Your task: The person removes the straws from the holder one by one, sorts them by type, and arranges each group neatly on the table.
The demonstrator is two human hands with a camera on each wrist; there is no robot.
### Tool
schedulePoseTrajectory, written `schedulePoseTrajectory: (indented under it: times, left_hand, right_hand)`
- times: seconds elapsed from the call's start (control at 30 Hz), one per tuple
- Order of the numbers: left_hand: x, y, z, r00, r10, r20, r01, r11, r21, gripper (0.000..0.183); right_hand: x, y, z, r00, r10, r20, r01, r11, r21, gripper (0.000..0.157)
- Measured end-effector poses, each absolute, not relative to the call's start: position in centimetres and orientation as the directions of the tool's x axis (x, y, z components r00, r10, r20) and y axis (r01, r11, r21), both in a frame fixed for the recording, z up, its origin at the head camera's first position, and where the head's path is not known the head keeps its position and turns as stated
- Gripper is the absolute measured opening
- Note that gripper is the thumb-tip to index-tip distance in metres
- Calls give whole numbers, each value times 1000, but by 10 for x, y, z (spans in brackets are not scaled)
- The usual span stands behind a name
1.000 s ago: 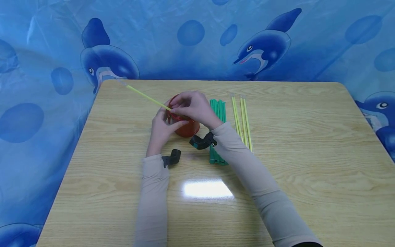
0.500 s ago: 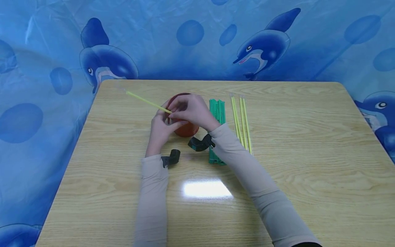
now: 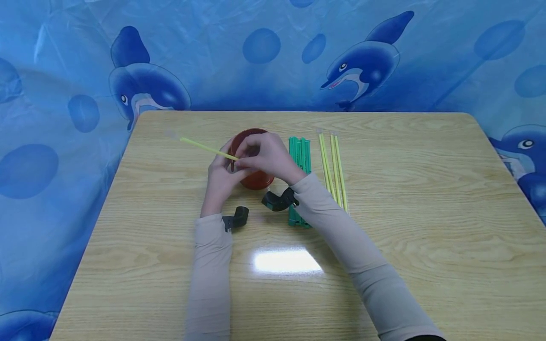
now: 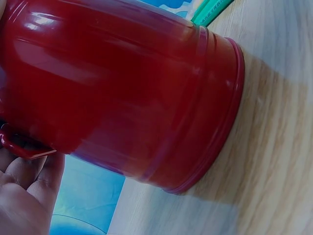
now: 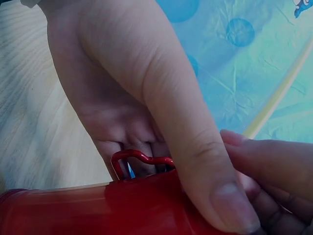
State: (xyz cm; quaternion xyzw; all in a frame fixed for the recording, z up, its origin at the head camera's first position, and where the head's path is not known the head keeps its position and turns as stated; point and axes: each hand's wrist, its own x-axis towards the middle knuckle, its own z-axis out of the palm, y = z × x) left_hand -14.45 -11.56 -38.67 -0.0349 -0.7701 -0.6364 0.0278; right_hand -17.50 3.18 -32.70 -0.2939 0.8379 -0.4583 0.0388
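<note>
A red mug (image 3: pixel 258 181) stands upright on the table, its handle on the left side. My left hand (image 3: pixel 219 182) grips it from the left, with the thumb (image 5: pixel 205 166) laid along the mug's wall and the handle (image 5: pixel 142 156) near the palm. Over the mug's mouth, my right hand (image 3: pixel 270 154) pinches one end of a thin yellow stick (image 3: pixel 200 144). That stick points out to the left past the rim, and its far tip looks clear. The inside of the mug is mostly hidden behind my right hand.
Right of the mug lies a row of green sticks (image 3: pixel 300 154), partly under my right forearm. Farther right lie several yellow sticks (image 3: pixel 337 166) with clear tips. A blue dolphin-print sheet (image 3: pixel 264 90) hangs behind the wooden table (image 3: pixel 422 189).
The free end of the yellow stick has dropped toward me, so the stick lies flatter. My right hand has shifted slightly toward me. My left hand stays on the mug.
</note>
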Motion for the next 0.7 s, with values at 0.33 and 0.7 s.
schedulePoseTrajectory:
  times: [0.33, 0.7]
  left_hand:
    - [-144, -115, -385, -998, 18, 64, 67, 198, 978, 73]
    - [-144, -116, -386, -995, 21, 99, 101, 200, 975, 65]
  right_hand:
    - [-173, 42, -323, -799, -554, 234, -458, 307, -835, 7]
    - [-166, 51, -311, -792, -542, 281, -427, 164, -889, 7]
